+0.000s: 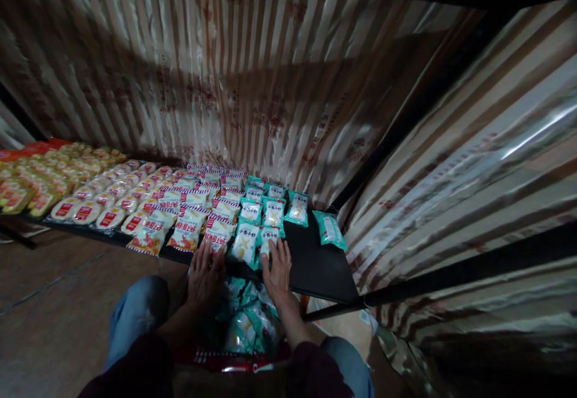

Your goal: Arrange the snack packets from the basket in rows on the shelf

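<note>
Several teal-and-white snack bags (244, 243) lie in rows on the black shelf (318, 266). My right hand (278, 269) rests with its fingers stretched out on the front teal bag (269, 235) at the right of its row. On the left, my left hand (205, 275) is open too, its fingertips lying against the front of a white-and-orange snack bag (219, 229) with red lettering. Between my knees is a red basket (216, 359), holding several more teal bags (252, 326). My forearms hide part of the basket.
Left along the shelf are round white packs (85, 211) and yellow packs (45, 187). One teal bag (330, 229) lies apart at the right end. Striped plastic sheeting (270, 85) hangs behind, and a black frame bar (451, 269) runs along the right.
</note>
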### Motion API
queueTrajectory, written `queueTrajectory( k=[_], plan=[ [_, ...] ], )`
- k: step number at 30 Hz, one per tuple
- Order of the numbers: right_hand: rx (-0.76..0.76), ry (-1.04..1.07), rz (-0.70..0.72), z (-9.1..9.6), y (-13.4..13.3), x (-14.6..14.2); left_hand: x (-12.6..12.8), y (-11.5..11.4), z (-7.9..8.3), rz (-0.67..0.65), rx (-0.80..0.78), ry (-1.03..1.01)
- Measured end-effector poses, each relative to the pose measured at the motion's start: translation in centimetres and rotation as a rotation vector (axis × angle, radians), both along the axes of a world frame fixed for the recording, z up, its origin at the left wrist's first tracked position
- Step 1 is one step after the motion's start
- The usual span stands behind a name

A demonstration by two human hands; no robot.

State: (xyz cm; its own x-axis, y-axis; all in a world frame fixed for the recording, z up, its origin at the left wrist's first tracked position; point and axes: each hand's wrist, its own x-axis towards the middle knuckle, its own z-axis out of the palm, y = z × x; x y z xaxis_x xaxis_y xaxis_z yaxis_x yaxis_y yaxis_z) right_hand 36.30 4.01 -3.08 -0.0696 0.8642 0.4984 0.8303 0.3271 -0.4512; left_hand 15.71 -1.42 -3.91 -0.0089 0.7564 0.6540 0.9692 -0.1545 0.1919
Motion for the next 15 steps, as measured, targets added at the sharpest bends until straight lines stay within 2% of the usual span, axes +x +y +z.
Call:
queueTrajectory(
  k=[4,8,15],
  plan=[
    [-0.031,-0.018,0.028,0.2,-0.3,0.8,-0.1,0.2,0.4,-0.022,-0.004,-0.009],
    [-0.058,-0.023,0.067,0.6,-0.8,1.6,-0.1,0.3,0.7,0.028,-0.039,-0.039],
    [-0.093,-0.008,0.03,0.4,-0.9,2.0,0.1,0.7,-0.1,0.047,-0.052,-0.036]
  ],
)
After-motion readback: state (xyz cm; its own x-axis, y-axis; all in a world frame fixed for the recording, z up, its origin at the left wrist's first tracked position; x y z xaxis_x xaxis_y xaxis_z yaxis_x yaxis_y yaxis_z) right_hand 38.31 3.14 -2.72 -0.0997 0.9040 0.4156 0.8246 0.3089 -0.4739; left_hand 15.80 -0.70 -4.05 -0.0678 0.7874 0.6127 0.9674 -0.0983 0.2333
